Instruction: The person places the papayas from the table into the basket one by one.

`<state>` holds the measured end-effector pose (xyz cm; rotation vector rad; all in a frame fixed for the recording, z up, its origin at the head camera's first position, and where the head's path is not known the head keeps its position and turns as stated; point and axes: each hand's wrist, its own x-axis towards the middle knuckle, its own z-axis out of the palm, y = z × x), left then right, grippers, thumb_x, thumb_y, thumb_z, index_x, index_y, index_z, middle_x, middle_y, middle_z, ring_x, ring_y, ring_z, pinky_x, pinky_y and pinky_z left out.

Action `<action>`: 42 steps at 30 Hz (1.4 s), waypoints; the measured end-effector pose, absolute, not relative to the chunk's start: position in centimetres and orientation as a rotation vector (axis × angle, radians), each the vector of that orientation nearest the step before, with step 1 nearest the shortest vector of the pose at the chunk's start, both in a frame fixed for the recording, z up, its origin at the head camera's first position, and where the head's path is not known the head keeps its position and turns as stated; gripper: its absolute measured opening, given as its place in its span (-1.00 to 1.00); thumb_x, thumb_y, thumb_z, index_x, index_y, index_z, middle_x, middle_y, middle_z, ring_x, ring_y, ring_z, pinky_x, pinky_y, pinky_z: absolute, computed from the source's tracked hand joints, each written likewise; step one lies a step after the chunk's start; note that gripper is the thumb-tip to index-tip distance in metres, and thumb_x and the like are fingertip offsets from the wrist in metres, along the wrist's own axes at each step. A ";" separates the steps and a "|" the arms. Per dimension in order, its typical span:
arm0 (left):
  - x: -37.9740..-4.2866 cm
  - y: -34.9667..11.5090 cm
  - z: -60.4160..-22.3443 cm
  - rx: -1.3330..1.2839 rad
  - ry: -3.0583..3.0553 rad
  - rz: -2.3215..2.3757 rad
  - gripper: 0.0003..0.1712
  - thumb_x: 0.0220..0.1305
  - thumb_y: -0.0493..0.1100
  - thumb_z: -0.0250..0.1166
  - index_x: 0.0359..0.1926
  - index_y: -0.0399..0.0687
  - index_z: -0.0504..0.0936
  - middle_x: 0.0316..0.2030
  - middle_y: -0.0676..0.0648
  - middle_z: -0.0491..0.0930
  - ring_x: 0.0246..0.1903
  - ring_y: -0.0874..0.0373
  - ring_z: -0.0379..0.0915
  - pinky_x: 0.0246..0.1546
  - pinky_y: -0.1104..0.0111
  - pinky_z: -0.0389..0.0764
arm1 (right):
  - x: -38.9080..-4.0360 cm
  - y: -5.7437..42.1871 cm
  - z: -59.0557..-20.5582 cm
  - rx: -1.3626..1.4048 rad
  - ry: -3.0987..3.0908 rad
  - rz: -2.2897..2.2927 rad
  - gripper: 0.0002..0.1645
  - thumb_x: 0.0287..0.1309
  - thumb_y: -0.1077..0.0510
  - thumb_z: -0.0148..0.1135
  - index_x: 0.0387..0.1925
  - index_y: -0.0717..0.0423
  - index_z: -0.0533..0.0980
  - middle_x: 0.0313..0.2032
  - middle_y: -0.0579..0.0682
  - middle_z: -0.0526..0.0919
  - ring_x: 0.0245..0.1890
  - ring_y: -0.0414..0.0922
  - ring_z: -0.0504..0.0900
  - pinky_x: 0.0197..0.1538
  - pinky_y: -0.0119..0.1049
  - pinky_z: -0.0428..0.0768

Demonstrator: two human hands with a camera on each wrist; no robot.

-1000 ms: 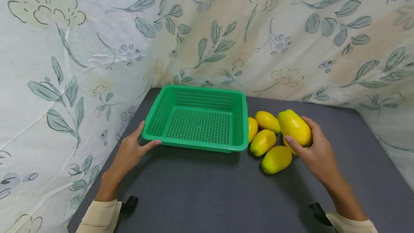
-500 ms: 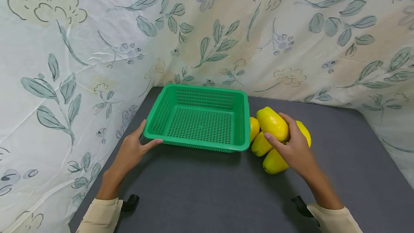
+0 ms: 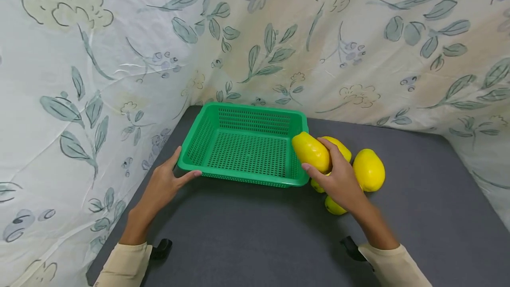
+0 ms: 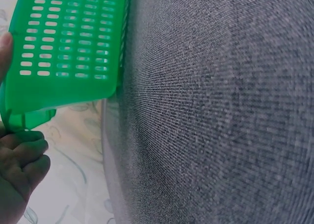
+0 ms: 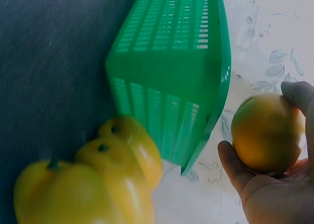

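Note:
My left hand point(image 3: 161, 185) grips the near left corner of a green plastic basket point(image 3: 249, 178), thumb on the front rim. In the left wrist view, its curled fingers point(image 4: 27, 155) are at the rim. The basket has slotted walls, and its visible floor is bare. My right hand point(image 3: 338, 183) holds an oblong yellow fruit point(image 3: 311, 152) between thumb and fingers. In the head view this fruit overlaps the basket's right rim; in the right wrist view the held fruit point(image 5: 267, 133) appears apart from the basket wall point(image 5: 167, 72).
Several more yellow fruits lie right of the basket, partly hidden by my right hand: one yellow fruit point(image 3: 368, 170) at the right, another point(image 3: 335, 206) nearer me. Dark grey cloth point(image 3: 255, 234) covers the table. Floral fabric point(image 3: 342, 56) hangs behind and at the left.
My right hand has carried the yellow fruit leftward from above the other fruits to the basket's right rim. The left hand keeps its hold on the basket, which has hardly moved.

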<state>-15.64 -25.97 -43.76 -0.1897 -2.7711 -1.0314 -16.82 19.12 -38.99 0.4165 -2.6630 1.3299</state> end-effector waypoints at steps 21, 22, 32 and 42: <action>-15.6 -25.9 -44.1 -0.174 -2.787 -1.060 0.23 0.34 0.16 0.50 0.68 -0.31 -0.02 0.58 -0.42 0.16 0.47 -0.39 0.25 0.29 -0.25 0.44 | -16.6 15.9 -39.5 0.516 -2.687 1.412 0.04 0.41 -0.15 0.39 0.67 0.03 0.07 0.43 0.13 0.41 0.15 0.09 0.58 0.16 0.08 0.61; -15.6 -25.9 -44.1 -0.175 -2.788 -1.064 0.23 0.34 0.17 0.49 0.68 -0.30 -0.02 0.59 -0.42 0.16 0.47 -0.39 0.26 0.28 -0.25 0.45 | -16.6 16.0 -39.5 0.520 -2.683 1.418 0.05 0.41 -0.16 0.39 0.67 0.04 0.06 0.47 0.15 0.38 0.25 0.12 0.55 0.26 0.13 0.57; -15.5 -26.1 -44.0 -0.189 -2.771 -1.034 0.20 0.35 0.15 0.50 0.68 -0.29 0.01 0.56 -0.44 0.21 0.05 -0.24 0.57 -0.02 -0.02 0.50 | -16.3 16.9 -39.6 0.512 -2.668 1.375 0.11 0.40 -0.15 0.41 0.69 0.08 0.02 0.58 0.16 0.27 0.56 0.21 0.27 0.50 0.30 0.27; -15.5 -26.3 -43.8 -0.192 -2.770 -1.056 0.19 0.35 0.14 0.50 0.68 -0.29 0.00 0.56 -0.44 0.19 0.16 -0.29 0.52 0.06 -0.07 0.50 | -16.5 18.0 -40.1 0.470 -2.644 1.408 0.09 0.40 -0.14 0.41 0.69 0.03 0.03 0.56 0.18 0.29 0.55 0.18 0.29 0.52 0.23 0.27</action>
